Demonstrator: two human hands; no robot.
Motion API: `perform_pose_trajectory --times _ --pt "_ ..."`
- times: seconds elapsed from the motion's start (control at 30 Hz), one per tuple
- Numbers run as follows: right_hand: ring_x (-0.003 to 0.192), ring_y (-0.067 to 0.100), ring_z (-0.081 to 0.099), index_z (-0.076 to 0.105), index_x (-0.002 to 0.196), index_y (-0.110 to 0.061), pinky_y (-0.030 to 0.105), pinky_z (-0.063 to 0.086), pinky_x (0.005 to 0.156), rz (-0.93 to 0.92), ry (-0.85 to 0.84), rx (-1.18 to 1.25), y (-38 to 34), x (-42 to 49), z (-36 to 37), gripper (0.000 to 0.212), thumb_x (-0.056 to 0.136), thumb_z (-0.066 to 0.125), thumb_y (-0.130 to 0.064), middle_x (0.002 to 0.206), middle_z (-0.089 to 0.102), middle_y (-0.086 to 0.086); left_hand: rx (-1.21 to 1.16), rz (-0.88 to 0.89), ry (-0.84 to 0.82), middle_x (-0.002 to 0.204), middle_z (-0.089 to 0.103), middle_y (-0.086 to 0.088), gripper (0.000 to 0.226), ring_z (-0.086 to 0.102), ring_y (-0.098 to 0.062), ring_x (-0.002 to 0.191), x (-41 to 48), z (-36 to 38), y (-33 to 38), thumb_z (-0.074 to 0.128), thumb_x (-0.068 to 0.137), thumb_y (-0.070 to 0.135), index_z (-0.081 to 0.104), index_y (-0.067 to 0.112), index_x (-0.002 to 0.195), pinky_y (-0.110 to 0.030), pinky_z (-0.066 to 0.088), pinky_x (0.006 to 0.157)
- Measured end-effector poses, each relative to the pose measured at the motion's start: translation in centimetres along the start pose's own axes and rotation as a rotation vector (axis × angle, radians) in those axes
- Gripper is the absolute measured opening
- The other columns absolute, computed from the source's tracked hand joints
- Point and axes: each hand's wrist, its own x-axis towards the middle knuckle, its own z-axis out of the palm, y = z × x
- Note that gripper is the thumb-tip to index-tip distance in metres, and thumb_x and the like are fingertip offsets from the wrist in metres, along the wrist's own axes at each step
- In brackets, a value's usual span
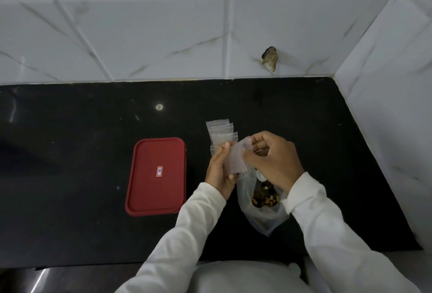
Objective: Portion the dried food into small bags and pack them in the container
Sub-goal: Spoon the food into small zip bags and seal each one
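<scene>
Two grips pinching one small bag point(235, 159): left grip point(219, 173) low, right grip point(273, 157) at its top; dried food point(265, 195) beneath, container point(155, 175) left of both.

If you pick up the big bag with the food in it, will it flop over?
Probably floppy: the big bag is thin, crumpled plastic lying slack on the counter. Its mouth looks open, so dried food could spill if tipped.
</scene>
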Motion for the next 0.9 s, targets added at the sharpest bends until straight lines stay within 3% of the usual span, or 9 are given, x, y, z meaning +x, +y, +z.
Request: perform_pose_trajectory --times 0.13,0.2,0.3,0.43,0.53,0.6,0.7,0.83,0.9 --pt "0.08 0.001 0.067 0.068 0.097 -0.023 0.018 0.056 0.072 -0.065 0.083 0.168 0.7 -0.8 -1.4 0.01 0.09 0.065 -0.03 0.087 0.071 -0.008 -0.17 -0.108 0.004 0.092 0.067 -0.012 0.029 0.069 -0.013 0.062 -0.1 0.1 0.0 0.046 0.104 0.029 0.059 0.008 0.12 -0.014 0.045 0.035" --pt "0.077 0.0 0.067 0.068 0.095 -0.021 0.015 0.054 0.07 -0.078 0.159 0.168 2.2 -1.0 -2.3 0.009 0.093 0.062 -0.026 0.082 0.07 -0.005 -0.237 -0.146 0.025 0.093 0.064 -0.012 0.031 0.07 -0.014 0.059 0.0 -0.3 0.0 0.045 0.104 0.028 0.055 0.007 0.125 -0.016 0.045 0.034" --pt "0.074 0.001 0.062 0.063 0.088 -0.026 0.017 0.053 0.068 -0.113 0.138 -0.279 6.8 -0.9 -2.6 0.007 0.094 0.059 -0.028 0.077 0.062 -0.011 -0.254 -0.172 0.047 0.099 0.059 -0.012 0.037 0.071 -0.014 0.059 0.2 -1.2 -0.6 0.051 0.101 0.03 0.051 0.008 0.13 -0.017 0.047 0.035" --pt "0.094 0.009 0.052 0.063 0.103 -0.027 0.026 0.049 0.08 -0.039 -0.053 -0.667 11.5 -1.3 -1.3 0.016 0.091 0.059 -0.038 0.098 0.056 -0.007 -0.307 -0.207 -0.01 0.094 0.067 -0.013 0.035 0.07 -0.012 0.059 0.5 -2.3 -1.4 0.066 0.088 0.031 0.065 0.003 0.109 -0.014 0.043 0.032" --pt "0.103 0.01 0.045 0.06 0.116 -0.03 0.024 0.047 0.081 -0.069 -0.07 -0.765 12.1 -1.6 -0.4 0.025 0.092 0.058 -0.036 0.11 0.054 -0.007 -0.364 -0.232 -0.011 0.087 0.071 -0.014 0.037 0.071 -0.013 0.058 0.1 -2.6 -1.7 0.052 0.093 0.031 0.073 0.001 0.092 -0.014 0.043 0.031" --pt "0.104 0.013 0.045 0.058 0.12 -0.029 0.025 0.047 0.079 -0.075 -0.044 -0.803 12.0 -1.5 0.0 0.029 0.092 0.058 -0.036 0.113 0.054 -0.005 -0.371 -0.236 -0.028 0.087 0.071 -0.015 0.033 0.071 -0.015 0.058 0.0 -2.7 -2.1 0.055 0.095 0.03 0.071 0.001 0.093 -0.015 0.044 0.031" --pt "0.104 0.016 0.046 0.061 0.118 -0.027 0.026 0.046 0.078 -0.078 -0.047 -0.86 11.9 -1.0 0.5 0.026 0.093 0.057 -0.034 0.113 0.057 -0.003 -0.361 -0.249 -0.037 0.089 0.071 -0.018 0.03 0.072 -0.018 0.061 -0.2 -3.2 -3.1 0.058 0.089 0.027 0.068 0.001 0.098 -0.017 0.045 0.031" --pt "0.1 0.018 0.044 0.065 0.108 -0.029 0.029 0.043 0.08 -0.069 -0.113 -0.93 11.9 -0.6 0.9 0.018 0.094 0.054 -0.032 0.106 0.061 -0.002 -0.308 -0.275 -0.011 0.09 0.072 -0.018 0.045 0.073 -0.018 0.062 -0.8 -3.2 -4.3 0.042 0.103 0.034 0.073 0.002 0.1 -0.014 0.045 0.032" --pt "0.099 0.017 0.042 0.064 0.103 -0.032 0.03 0.041 0.08 -0.092 -0.129 -0.971 11.9 -0.8 0.7 0.015 0.093 0.053 -0.034 0.104 0.06 -0.003 -0.238 -0.274 0.023 0.087 0.072 -0.017 0.04 0.071 -0.016 0.058 -1.0 -2.8 -4.5 0.047 0.099 0.032 0.074 0.003 0.099 -0.014 0.043 0.03"
